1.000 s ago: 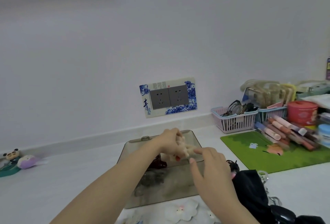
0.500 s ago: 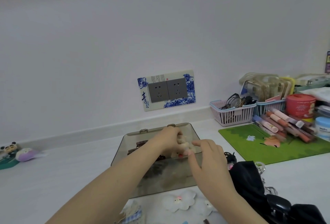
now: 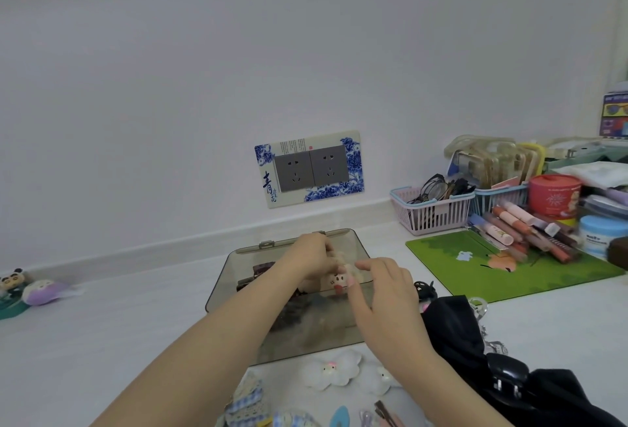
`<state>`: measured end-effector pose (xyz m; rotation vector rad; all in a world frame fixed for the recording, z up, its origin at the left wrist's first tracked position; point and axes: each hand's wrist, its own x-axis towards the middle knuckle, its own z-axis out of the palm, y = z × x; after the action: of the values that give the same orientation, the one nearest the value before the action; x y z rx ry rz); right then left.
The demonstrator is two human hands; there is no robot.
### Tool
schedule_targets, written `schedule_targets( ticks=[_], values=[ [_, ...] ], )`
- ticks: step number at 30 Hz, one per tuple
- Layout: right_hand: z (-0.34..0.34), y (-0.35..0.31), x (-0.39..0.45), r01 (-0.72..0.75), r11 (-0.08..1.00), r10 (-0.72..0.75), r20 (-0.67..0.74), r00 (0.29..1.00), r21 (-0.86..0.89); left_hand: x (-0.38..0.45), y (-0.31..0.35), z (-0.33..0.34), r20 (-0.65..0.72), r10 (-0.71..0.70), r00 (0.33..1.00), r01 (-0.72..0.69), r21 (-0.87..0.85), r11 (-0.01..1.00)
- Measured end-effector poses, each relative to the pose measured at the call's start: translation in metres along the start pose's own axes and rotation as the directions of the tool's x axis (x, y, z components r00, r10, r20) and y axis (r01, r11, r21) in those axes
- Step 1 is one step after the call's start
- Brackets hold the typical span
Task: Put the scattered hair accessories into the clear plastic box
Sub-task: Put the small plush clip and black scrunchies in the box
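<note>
A smoky clear plastic box [image 3: 231,277] stands open on the white desk, with dark hair accessories inside. My left hand [image 3: 314,256] hovers over the box and is closed on a cream plush hair clip [image 3: 334,278] with a small face. My right hand [image 3: 384,285] is beside it at the box's right wall, fingers spread, fingertips touching the same clip. In front of the box lie white cloud-shaped clips [image 3: 331,372], a blue checked bow [image 3: 246,403], small flat clips [image 3: 339,418] and a black claw clip [image 3: 506,380].
Black fabric [image 3: 452,328] lies right of the box. A green mat [image 3: 503,270], a pink basket [image 3: 431,210] of glasses, tubes [image 3: 516,227] and jars [image 3: 552,193] crowd the right. Plush toys [image 3: 40,290] sit far left. A wall socket [image 3: 311,168] is behind.
The view has tilted down a little, showing more loose clips at the bottom. Both hands stay over the box; the plush clip has sunk slightly lower into it.
</note>
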<state>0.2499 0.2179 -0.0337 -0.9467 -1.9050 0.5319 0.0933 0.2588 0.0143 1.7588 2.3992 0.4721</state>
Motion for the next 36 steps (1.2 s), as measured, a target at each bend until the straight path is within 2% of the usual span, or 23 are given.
schedule_targets(
  ticks=[4,11,24,32,36],
  values=[
    [0.0,0.0,0.0,-0.004,1.0,0.004,0.004,1.0,-0.003,0.002,0.001,0.001,-0.015,-0.043,0.999,0.042,-0.048,0.998],
    [0.0,-0.001,0.001,-0.013,1.0,0.013,0.022,1.0,-0.005,-0.001,-0.007,-0.002,-0.008,-0.004,1.0,0.002,-0.149,0.989],
    [0.001,0.002,0.001,-0.015,1.0,0.015,0.015,1.0,-0.002,0.006,-0.008,-0.002,0.011,-0.031,0.999,0.033,-0.223,0.974],
    [0.002,0.001,0.001,-0.011,1.0,0.011,0.009,1.0,0.006,0.002,-0.01,-0.001,-0.008,0.022,1.0,-0.023,-0.241,0.97],
    [0.002,0.001,0.001,-0.015,1.0,0.015,0.019,1.0,0.005,-0.001,-0.008,-0.007,0.025,0.077,0.997,-0.067,-0.26,0.963]
  ],
)
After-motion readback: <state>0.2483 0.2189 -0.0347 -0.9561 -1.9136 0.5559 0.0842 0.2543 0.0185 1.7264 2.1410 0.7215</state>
